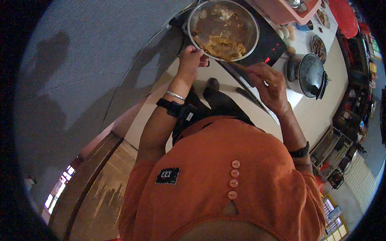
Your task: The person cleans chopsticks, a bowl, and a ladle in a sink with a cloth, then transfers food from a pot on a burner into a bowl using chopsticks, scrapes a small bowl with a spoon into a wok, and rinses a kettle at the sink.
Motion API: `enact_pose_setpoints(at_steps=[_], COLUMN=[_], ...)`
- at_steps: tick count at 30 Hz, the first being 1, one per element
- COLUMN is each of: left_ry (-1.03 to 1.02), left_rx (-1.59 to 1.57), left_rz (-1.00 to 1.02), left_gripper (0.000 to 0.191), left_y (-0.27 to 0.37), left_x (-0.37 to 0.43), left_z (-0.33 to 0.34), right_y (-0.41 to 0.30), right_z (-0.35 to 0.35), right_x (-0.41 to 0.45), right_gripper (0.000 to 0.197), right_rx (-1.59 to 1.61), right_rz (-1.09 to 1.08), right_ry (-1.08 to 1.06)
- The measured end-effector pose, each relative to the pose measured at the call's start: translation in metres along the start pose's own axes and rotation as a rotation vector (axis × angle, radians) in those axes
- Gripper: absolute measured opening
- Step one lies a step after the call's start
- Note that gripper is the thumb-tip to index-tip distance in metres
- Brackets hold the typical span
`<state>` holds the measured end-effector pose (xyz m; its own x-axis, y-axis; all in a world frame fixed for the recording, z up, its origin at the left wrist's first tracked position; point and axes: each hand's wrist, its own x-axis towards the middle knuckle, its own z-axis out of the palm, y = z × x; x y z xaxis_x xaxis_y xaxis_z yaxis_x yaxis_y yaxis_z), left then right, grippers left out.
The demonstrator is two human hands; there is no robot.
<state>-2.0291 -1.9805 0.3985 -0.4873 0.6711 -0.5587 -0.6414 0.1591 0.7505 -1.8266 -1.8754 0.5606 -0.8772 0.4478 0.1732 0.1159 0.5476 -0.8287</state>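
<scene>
A round metal pan [223,30] with brown liquid and yellowish food sits over a black electric cooktop [273,49] whose red display is lit. My left hand [193,58] pinches the near left part of the pan's rim. My right hand [270,84] is closed around a thin brown utensil [236,64], whose far end reaches the pan's near rim. What kind of utensil it is, I cannot tell, since the hand covers most of it.
Right of the cooktop stands a lidded metal pot [310,75]. Beyond it are a plate of dark food [318,48], several round pale items [285,31] and a pink plastic basin [283,12]. A wall [90,54] rises at the left, with a cable along it.
</scene>
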Motion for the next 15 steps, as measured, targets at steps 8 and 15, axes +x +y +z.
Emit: enact_pose_setpoints(at_steps=[8,15], left_ry=[0.063,0.052], left_rx=[0.076,0.043], left_rz=[0.023,0.015], left_gripper=[0.012,0.013], left_y=[0.003,-0.001], left_x=[0.001,0.003], left_z=[0.006,0.001], right_y=[0.032,0.033], right_z=[0.031,0.052], right_x=[-0.004,-0.009], right_gripper=[0.029,0.044], right_rx=[-0.355,-0.627], right_rz=[-0.345,-0.594], right_ry=[-0.266,-0.372])
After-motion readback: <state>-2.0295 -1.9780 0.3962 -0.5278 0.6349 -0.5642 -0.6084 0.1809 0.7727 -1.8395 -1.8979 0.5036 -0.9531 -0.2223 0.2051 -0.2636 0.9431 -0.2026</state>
